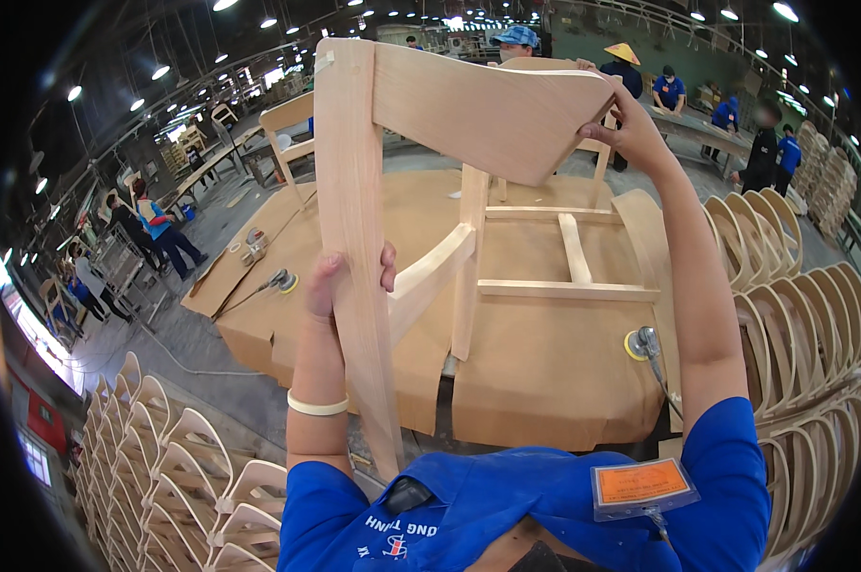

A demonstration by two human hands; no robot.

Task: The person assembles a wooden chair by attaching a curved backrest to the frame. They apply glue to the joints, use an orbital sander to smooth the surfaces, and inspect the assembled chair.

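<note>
A bare, light wooden chair frame (349, 181) is held up and tilted in front of me. Its wide curved backrest (478, 105) spans the top. My left hand (349, 283) is closed round the long back post, thumb and fingers on opposite sides. At the backrest's far right end, my right hand (621, 129) grips the edge, thumb on the near face. Lower rails and a crossbar (574, 248) show over the brown-covered table (545, 381); I cannot tell whether all of them belong to this frame.
Sanders with yellow pads lie on the table, one at the right (643, 343) and one at the left (280, 279). Curved wooden parts are stacked at the left (164, 467) and right (802, 324). A person in a blue cap (516, 38) stands across the table.
</note>
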